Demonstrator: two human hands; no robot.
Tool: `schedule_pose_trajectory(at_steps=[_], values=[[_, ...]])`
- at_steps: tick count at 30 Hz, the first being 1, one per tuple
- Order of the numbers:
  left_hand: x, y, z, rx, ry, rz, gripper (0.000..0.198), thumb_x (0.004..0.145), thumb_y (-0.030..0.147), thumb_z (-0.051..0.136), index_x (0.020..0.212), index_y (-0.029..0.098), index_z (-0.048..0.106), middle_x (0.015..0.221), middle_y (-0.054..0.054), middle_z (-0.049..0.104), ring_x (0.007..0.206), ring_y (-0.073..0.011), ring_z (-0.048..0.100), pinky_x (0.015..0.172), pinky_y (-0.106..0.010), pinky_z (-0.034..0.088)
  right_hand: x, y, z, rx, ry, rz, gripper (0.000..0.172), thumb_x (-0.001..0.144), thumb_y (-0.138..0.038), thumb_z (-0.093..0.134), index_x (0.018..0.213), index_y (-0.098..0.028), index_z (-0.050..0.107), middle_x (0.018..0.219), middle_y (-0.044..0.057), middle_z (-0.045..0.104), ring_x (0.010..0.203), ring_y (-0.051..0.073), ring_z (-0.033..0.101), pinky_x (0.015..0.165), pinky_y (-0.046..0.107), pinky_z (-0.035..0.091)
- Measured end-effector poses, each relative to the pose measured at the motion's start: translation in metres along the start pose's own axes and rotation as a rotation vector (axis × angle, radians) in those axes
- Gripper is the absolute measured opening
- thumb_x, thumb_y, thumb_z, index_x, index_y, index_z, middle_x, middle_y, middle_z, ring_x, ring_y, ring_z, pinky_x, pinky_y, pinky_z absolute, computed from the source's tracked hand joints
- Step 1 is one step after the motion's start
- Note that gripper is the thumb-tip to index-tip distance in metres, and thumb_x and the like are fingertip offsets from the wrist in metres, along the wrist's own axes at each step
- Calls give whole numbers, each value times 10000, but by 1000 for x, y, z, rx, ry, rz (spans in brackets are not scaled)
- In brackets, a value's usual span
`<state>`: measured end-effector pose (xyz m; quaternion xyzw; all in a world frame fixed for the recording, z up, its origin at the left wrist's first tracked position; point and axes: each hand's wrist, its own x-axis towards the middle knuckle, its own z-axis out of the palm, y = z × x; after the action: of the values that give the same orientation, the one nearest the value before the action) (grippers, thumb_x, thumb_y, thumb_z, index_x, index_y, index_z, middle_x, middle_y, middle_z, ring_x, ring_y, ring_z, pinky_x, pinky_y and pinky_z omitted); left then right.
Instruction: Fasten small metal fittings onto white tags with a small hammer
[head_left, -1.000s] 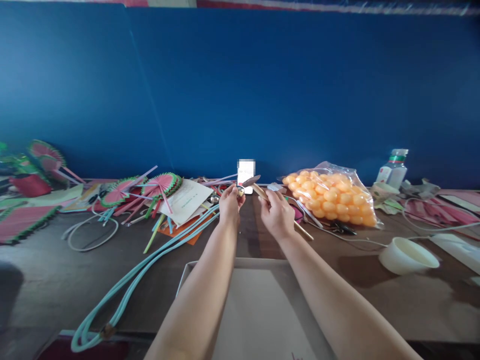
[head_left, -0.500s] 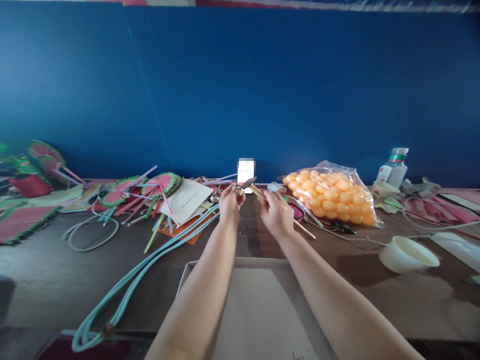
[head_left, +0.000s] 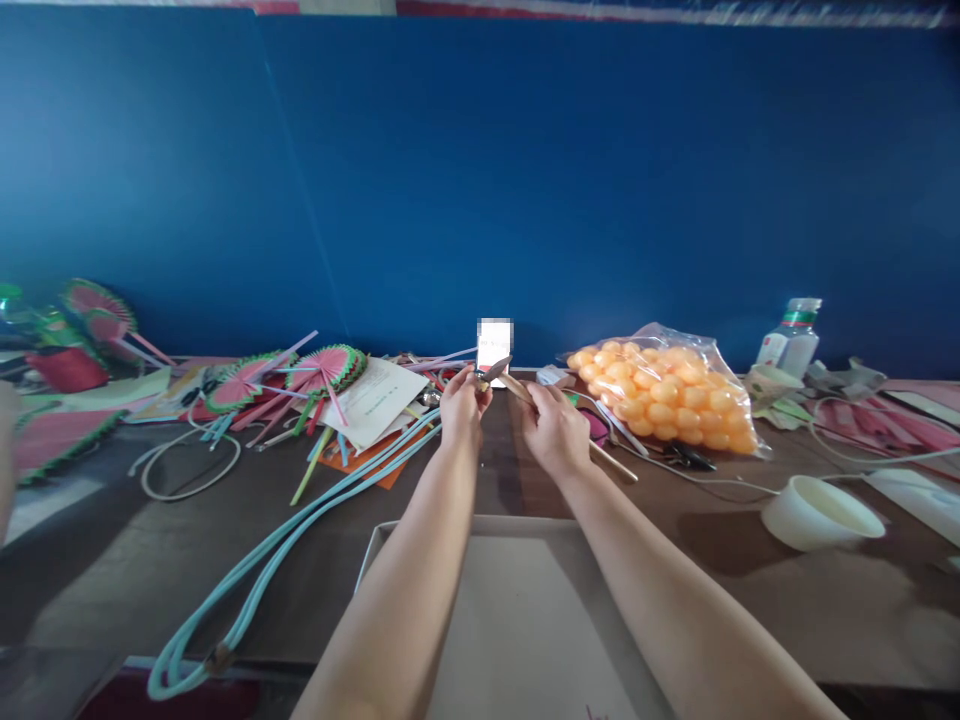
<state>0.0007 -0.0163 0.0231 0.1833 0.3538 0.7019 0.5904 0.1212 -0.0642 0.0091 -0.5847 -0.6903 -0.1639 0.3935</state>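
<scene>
My left hand [head_left: 460,408] is closed, its fingers pinching a small dark leaf-shaped piece [head_left: 495,369] that points up and to the right. Something shiny shows at those fingertips, too small to make out. My right hand [head_left: 556,432] is wrapped round a light wooden stick [head_left: 517,386], whose front end meets or nearly meets the dark piece. A similar pale rod [head_left: 615,463] shows behind the right wrist; whether it is the same stick I cannot tell. Just beyond both hands stands a lit phone [head_left: 494,345], partly covered by the dark piece.
Under my forearms lies a pale shallow box [head_left: 517,600]. Pink-green paper fans [head_left: 326,372], papers [head_left: 382,400] and light-blue tubing [head_left: 277,540] lie left. A bag of orange balls [head_left: 667,395], a bottle [head_left: 791,340] and a tape roll [head_left: 821,512] are right. A blue wall [head_left: 480,170] rises behind.
A blurred skin-coloured shape, perhaps another person's arm, has come in at the left edge. The view has shifted slightly. Both my hands keep nearly the same pose and hold.
</scene>
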Motion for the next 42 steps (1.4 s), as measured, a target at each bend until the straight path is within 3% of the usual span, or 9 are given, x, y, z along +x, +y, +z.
schedule_pose_trajectory(at_steps=[6, 11, 17, 26, 31, 37, 42], values=[[0, 1, 0, 10, -2, 0, 158, 805, 132, 541, 942, 155, 615, 699, -17, 574, 547, -71, 559, 592, -219, 499, 0, 0, 1, 18, 52, -2, 278, 891, -305, 460, 1114, -208, 594, 974, 63, 648, 875, 187, 592, 641, 265, 397], [1, 0, 0, -5, 21, -13, 150, 805, 122, 529, 928, 149, 611, 699, -24, 580, 546, -72, 558, 582, -218, 497, -1, 0, 3, 20, 20, -11, 262, 885, -299, 474, 1105, -225, 596, 965, 46, 655, 861, 186, 599, 627, 264, 399], [-1, 2, 0, -63, -24, -2, 167, 793, 119, 534, 932, 153, 619, 715, -26, 575, 590, -85, 573, 609, -232, 513, 0, 0, 4, 63, 137, -20, 257, 901, -296, 446, 1090, -197, 590, 981, 78, 654, 895, 193, 598, 688, 272, 421], [-1, 3, 0, -62, -22, -10, 178, 810, 138, 521, 957, 163, 619, 722, -29, 586, 575, -77, 571, 594, -214, 508, -2, 0, 4, 47, 76, -41, 262, 893, -288, 460, 1109, -217, 590, 963, 59, 653, 870, 189, 602, 645, 262, 419], [-3, 3, -1, -67, -49, 13, 180, 795, 125, 528, 943, 165, 622, 729, -24, 592, 595, -74, 573, 613, -213, 508, -1, 2, 3, 58, 147, -28, 268, 902, -285, 447, 1119, -205, 583, 965, 72, 652, 891, 192, 601, 685, 269, 429], [-1, 2, -1, -59, -14, -2, 201, 790, 127, 532, 968, 167, 616, 703, -21, 589, 580, -75, 570, 594, -204, 499, -1, 3, 4, 45, 69, -31, 253, 886, -294, 479, 1100, -229, 595, 964, 49, 660, 859, 189, 609, 641, 265, 420], [-2, 3, -1, -52, -36, 21, 183, 790, 121, 531, 943, 160, 623, 716, -20, 585, 592, -71, 573, 617, -214, 505, 0, 2, 3, 79, 136, -26, 267, 899, -289, 449, 1111, -204, 587, 980, 73, 655, 897, 185, 602, 700, 263, 432]])
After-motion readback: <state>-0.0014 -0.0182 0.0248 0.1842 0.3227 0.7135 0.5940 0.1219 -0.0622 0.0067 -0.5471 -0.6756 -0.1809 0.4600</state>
